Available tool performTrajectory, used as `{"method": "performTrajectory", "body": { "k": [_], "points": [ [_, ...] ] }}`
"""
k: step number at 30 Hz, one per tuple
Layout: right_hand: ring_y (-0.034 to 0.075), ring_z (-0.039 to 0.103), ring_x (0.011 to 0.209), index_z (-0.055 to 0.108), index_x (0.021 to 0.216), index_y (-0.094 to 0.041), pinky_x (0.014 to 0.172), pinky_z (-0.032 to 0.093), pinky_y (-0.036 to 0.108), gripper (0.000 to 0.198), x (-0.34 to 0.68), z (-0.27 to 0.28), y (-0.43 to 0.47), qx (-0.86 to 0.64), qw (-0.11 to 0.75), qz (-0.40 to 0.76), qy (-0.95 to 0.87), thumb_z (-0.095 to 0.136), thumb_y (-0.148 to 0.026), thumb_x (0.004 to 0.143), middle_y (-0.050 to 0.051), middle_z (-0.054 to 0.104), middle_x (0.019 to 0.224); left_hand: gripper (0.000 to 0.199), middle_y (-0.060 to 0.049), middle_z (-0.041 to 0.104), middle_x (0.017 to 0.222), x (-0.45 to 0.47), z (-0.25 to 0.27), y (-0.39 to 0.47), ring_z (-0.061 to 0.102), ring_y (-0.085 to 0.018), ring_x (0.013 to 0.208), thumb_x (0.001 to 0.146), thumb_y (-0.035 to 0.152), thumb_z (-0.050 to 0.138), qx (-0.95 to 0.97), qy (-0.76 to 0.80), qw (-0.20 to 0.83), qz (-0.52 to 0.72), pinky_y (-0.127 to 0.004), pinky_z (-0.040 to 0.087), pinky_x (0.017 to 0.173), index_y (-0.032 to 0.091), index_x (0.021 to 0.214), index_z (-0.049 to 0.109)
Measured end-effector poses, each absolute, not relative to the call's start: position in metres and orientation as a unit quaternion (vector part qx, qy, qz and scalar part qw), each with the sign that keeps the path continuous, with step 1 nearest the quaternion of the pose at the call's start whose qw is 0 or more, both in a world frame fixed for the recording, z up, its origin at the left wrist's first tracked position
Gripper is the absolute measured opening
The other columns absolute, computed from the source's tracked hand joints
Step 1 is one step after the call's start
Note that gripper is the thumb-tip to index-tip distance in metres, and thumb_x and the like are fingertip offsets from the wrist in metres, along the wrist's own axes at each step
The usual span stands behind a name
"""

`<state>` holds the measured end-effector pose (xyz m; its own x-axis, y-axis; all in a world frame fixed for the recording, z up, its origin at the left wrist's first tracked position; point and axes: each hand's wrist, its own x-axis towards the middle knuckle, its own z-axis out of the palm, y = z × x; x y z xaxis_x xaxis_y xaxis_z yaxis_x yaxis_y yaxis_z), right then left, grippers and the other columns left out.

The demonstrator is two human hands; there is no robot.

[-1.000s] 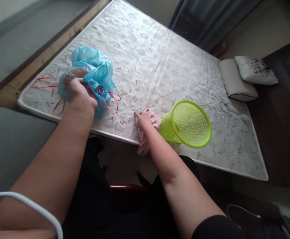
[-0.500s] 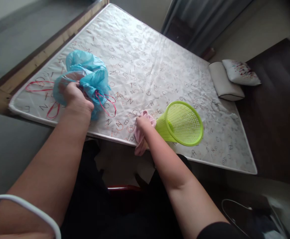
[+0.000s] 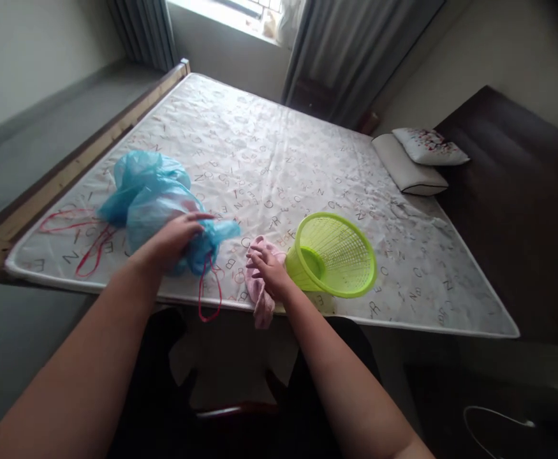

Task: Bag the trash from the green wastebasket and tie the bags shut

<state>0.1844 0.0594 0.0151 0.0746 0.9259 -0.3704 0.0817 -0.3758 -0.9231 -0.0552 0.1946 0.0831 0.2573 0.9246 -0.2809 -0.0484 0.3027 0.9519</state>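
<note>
A thin blue plastic bag (image 3: pixel 152 191) with red drawstrings lies crumpled on the left of the mattress. My left hand (image 3: pixel 180 236) is at its right side, fingers closed on a bunched part of the film; some of the grip is hidden. One red drawstring loop hangs by the mattress edge below that bunch. My right hand (image 3: pixel 270 273) rests on a pink cloth (image 3: pixel 262 303), its fingers spread and not gripping. Part of the cloth droops over the front edge. Just right of this hand, a lime-green mesh basket (image 3: pixel 302 268) leans with its mouth tilted toward me.
The letter-printed mattress (image 3: pixel 298 172) fills the middle. A wooden bed rail (image 3: pixel 116 137) runs along its left. At the right are a white bolster (image 3: pixel 405 169), a flowered pillow (image 3: pixel 432 146) and a dark headboard (image 3: pixel 513 210). Grey curtains (image 3: pixel 355 57) hang at the back.
The view has tilted up, showing the window. My left hand has turned from palm-up under the bag to its right side, shifting the film. My right hand's fingers have spread on the cloth.
</note>
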Motion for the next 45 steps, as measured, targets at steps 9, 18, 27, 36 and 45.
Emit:
{"method": "performTrajectory", "body": {
  "k": [9, 18, 27, 36, 45],
  "points": [
    [0.017, 0.069, 0.09, 0.074, 0.118, -0.022, 0.088, 0.054, 0.031, 0.023, 0.178, 0.027, 0.057, -0.571, 0.351, 0.506, -0.543, 0.071, -0.024, 0.095, 0.002, 0.076, 0.101, 0.061, -0.012, 0.08, 0.112, -0.02, 0.076, 0.169, 0.076, -0.03, 0.098, 0.071, 0.045, 0.092, 0.593, 0.412, 0.644, 0.254, -0.038, 0.063, 0.08, 0.025, 0.127, 0.078],
    [0.018, 0.062, 0.09, 0.07, 0.078, -0.021, 0.083, 0.043, 0.03, 0.037, 0.196, 0.039, 0.053, -0.646, 0.336, 0.32, -0.607, 0.058, -0.038, 0.108, 0.003, 0.07, 0.087, 0.072, -0.013, 0.071, 0.139, -0.023, 0.062, 0.164, 0.062, -0.036, 0.136, 0.084, 0.07, 0.079, 0.739, 0.419, 0.374, 0.372, -0.046, 0.048, 0.116, 0.026, 0.14, 0.067],
    [0.019, 0.064, 0.092, 0.067, 0.073, -0.023, 0.088, 0.047, 0.032, 0.044, 0.189, 0.05, 0.046, -0.654, 0.405, 0.301, -0.563, 0.052, -0.042, 0.109, 0.002, 0.065, 0.082, 0.046, 0.0, 0.043, 0.06, -0.013, 0.069, 0.15, 0.041, -0.019, 0.06, 0.103, 0.048, 0.054, 0.722, 0.516, 0.249, 0.387, -0.032, 0.034, 0.06, 0.024, 0.064, 0.047],
    [0.023, 0.051, 0.152, 0.08, 0.093, -0.024, 0.132, 0.033, 0.043, 0.025, 0.189, 0.05, 0.039, -0.632, 0.437, 0.286, -0.572, 0.062, -0.036, 0.105, 0.008, 0.061, 0.157, 0.051, -0.009, 0.072, 0.094, -0.015, 0.036, 0.172, 0.067, -0.025, 0.079, 0.09, 0.065, 0.07, 0.597, 0.572, 0.421, 0.374, -0.032, 0.053, 0.063, 0.02, 0.113, 0.068],
    [0.024, 0.073, 0.107, 0.072, 0.104, -0.024, 0.1, 0.056, 0.038, 0.022, 0.179, 0.041, 0.041, -0.603, 0.461, 0.334, -0.559, 0.072, -0.044, 0.096, 0.008, 0.078, 0.112, 0.099, -0.009, 0.064, 0.148, 0.008, 0.065, 0.153, 0.069, -0.031, 0.125, 0.077, 0.046, 0.092, 0.54, 0.487, 0.496, 0.474, -0.046, 0.059, 0.106, 0.035, 0.16, 0.04]
  ]
}}
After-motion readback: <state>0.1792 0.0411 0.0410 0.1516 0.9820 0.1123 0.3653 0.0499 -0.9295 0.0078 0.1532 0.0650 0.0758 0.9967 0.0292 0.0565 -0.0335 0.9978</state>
